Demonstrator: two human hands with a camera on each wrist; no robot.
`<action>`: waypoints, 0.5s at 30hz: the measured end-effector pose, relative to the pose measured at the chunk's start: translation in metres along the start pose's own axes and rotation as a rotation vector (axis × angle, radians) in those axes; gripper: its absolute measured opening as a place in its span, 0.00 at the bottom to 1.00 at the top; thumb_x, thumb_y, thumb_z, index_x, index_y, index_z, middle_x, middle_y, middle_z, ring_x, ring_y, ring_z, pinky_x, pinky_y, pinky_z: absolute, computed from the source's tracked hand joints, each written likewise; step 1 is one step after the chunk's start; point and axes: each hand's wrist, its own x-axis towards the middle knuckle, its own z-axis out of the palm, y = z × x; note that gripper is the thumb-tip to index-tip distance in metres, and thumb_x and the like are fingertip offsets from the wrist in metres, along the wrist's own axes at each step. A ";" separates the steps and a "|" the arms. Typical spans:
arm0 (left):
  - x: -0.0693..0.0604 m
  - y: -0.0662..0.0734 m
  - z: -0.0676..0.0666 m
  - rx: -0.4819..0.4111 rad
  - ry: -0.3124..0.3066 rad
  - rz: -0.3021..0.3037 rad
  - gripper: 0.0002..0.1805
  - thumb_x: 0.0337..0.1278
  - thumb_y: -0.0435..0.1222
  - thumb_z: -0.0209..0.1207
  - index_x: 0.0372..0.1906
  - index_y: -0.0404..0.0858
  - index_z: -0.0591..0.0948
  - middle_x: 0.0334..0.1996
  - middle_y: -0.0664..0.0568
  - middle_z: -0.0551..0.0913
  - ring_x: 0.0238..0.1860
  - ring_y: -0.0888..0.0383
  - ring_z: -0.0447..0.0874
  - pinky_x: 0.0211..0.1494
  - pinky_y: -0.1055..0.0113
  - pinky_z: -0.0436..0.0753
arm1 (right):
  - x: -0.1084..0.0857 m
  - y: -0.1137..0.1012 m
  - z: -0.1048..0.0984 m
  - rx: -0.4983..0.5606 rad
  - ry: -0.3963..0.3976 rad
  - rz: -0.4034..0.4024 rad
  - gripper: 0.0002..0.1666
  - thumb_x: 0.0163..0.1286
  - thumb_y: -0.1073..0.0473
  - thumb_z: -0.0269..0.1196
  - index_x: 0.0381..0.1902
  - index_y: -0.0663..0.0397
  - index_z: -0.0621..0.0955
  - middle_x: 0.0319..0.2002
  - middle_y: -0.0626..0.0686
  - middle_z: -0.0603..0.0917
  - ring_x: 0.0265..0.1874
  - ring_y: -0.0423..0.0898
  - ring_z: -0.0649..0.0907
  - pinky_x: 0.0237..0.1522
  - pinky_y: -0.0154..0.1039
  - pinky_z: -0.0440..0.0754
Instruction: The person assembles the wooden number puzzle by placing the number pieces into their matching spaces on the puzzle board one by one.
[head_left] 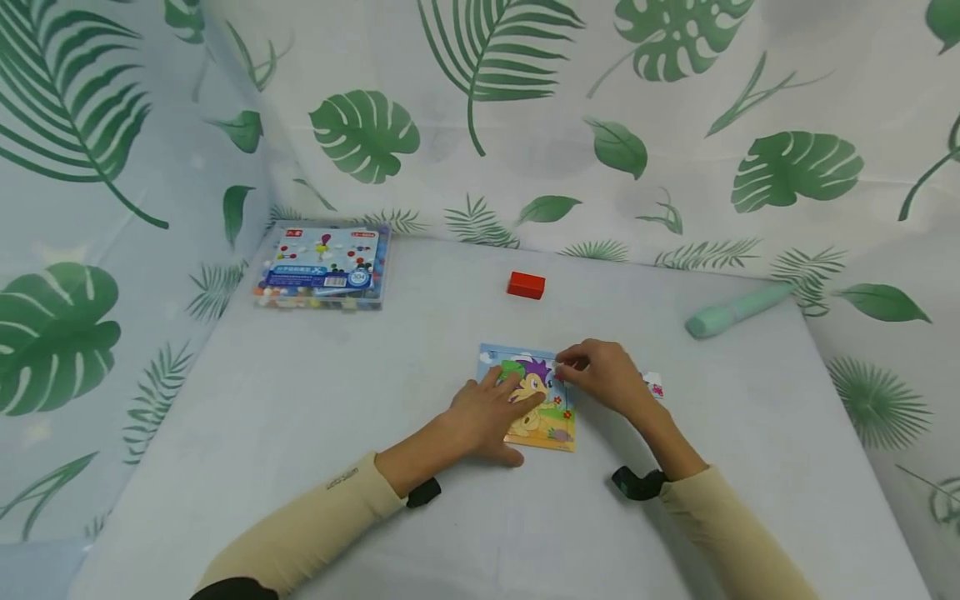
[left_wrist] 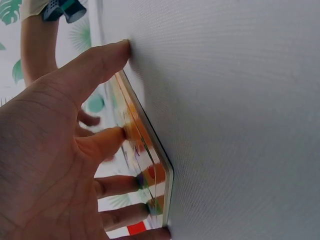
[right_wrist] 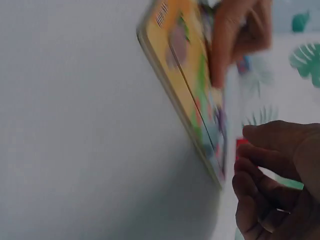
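Note:
A square jigsaw puzzle with a yellow, purple-haired cartoon animal lies flat on the white table. My left hand is spread over its left part, with fingertips touching the picture and the thumb on the table beside the near edge. At the upper right edge of the puzzle is my right hand, its fingers loosely bent. In the right wrist view, a gap shows between the thumb and the fingers of that right hand, and no piece is visible there. A small printed piece lies on the table, partly behind the right hand.
A red block sits beyond the puzzle. At the back left is a clear plastic case of colourful parts. A pale green cylindrical object lies at the back right. Leaf-printed cloth hangs behind the table.

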 end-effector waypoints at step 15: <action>0.001 -0.001 -0.001 0.070 -0.001 0.006 0.50 0.50 0.71 0.57 0.78 0.63 0.54 0.74 0.52 0.57 0.72 0.45 0.54 0.53 0.54 0.77 | 0.024 -0.030 0.022 0.191 -0.116 0.313 0.18 0.69 0.51 0.62 0.40 0.61 0.87 0.34 0.53 0.85 0.33 0.49 0.78 0.33 0.40 0.77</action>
